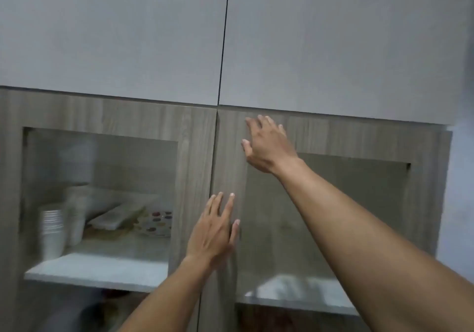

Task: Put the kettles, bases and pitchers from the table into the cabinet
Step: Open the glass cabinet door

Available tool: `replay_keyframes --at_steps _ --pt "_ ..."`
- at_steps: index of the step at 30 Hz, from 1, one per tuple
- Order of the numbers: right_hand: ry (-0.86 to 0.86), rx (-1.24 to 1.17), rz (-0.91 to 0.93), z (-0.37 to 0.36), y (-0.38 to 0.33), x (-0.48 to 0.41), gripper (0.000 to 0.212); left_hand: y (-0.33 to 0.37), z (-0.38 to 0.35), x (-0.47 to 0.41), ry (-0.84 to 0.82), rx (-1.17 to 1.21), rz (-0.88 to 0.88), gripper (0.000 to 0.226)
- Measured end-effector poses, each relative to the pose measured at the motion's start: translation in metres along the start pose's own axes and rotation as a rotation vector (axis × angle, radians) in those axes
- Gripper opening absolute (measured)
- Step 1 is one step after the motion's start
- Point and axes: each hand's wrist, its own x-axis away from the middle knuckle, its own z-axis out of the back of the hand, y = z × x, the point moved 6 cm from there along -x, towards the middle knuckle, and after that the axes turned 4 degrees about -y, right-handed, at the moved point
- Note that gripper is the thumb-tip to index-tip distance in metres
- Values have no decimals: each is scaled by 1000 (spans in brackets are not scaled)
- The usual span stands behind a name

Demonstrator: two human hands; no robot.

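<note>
**Both hands flat on the cabinet doors**

The cabinet (197,152) fills the frame: two wood-grain doors with glass panes below two plain grey doors. The right hand (266,147), fingers spread wide and holding nothing, lies at the upper centre on the top rail of the right door (333,139), close to the seam between the doors. The left hand (215,231), also spread and empty, rests lower at the centre on that door's inner stile, its fingertips by the glass edge. No handle shows, so the palms seem placed to press or pry the door at its free edge; whether it is being opened or pushed closed cannot be told.

Through the left pane (102,190), at the lower left, a shelf (97,270) carries stacked cups (52,231), a tray and a dotted plate, all blurred. Behind the right pane only a pale blurred shape is seen. No kettle, base or pitcher is in view, nor the worktop, so where they stand cannot be told
</note>
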Motion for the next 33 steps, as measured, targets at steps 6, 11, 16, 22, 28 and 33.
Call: replay_keyframes --at_steps 6,11,16,22,28,33 --pt "45 70 68 -20 -3 -31 48 0 -22 -13 78 -40 79 60" --pt "33 89 102 -28 -10 -39 48 -9 -35 -12 138 32 232 60" --pt "-3 117 66 -20 -9 -45 52 -6 -38 -17 242 66 264 61" --pt "15 90 64 -4 -13 -39 50 1 -29 -5 381 109 225 66" --pt "11 0 28 31 -18 -22 46 3 7 20 464 393 350 56" --pt "-44 -116 8 58 -33 11 58 2 33 57 333 576 457 61"
